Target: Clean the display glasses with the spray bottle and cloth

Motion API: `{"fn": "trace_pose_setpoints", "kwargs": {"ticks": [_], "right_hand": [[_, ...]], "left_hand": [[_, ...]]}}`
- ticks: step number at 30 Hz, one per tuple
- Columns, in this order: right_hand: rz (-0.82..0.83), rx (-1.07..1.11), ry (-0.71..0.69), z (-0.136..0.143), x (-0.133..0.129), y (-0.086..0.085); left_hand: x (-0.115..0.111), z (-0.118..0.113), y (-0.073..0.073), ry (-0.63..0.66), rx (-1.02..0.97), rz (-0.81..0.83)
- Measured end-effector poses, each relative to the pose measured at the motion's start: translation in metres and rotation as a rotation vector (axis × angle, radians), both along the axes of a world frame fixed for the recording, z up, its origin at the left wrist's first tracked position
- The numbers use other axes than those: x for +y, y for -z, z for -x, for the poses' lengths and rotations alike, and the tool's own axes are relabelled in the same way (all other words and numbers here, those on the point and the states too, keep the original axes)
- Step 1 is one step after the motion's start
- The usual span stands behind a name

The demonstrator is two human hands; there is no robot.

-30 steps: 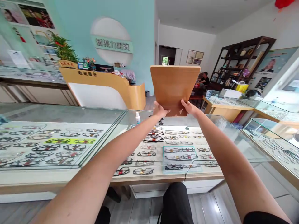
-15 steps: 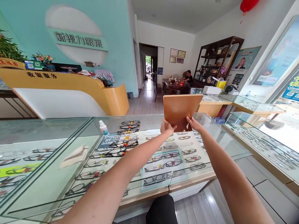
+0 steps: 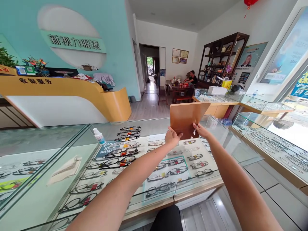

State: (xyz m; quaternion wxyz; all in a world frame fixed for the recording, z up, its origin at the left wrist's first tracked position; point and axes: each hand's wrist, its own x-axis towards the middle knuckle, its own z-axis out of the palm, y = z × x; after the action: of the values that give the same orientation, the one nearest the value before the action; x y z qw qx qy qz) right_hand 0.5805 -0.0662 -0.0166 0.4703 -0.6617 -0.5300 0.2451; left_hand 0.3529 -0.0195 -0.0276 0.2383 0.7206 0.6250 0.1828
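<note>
Board (image 3: 186, 116), flat and brown, is held up over the far edge of the glass display case (image 3: 154, 122), toward its far right corner. The left hand (image 3: 172, 137) clasps its lower left side and the right hand (image 3: 202, 131) its lower right, both thumbs on the near face; the hands are apart, each clamped on the board. Whether the board's bottom touches the glass, I cannot tell. A white spray bottle (image 3: 99, 136) is near the case's far left corner, just beside a dark printed card (image 3: 105, 150). A pale cloth (image 3: 66, 170) lies by the left edge. Eyeglasses (image 3: 158, 190) reach in rows toward the near edge.
</note>
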Motion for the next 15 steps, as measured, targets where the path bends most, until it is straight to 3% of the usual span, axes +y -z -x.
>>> {"fn": "trace_pose_setpoints", "kwargs": {"ticks": [9,15], "right_hand": [[0.032,0.016,0.038,-0.011,-0.002,0.016],[0.035,0.011,0.051,-0.009,-0.01,0.016]], "left_hand": [[-0.003,-0.003,0.002,0.037,0.096,-0.057],[-0.01,-0.005,0.007,0.024,0.119,-0.149]]}}
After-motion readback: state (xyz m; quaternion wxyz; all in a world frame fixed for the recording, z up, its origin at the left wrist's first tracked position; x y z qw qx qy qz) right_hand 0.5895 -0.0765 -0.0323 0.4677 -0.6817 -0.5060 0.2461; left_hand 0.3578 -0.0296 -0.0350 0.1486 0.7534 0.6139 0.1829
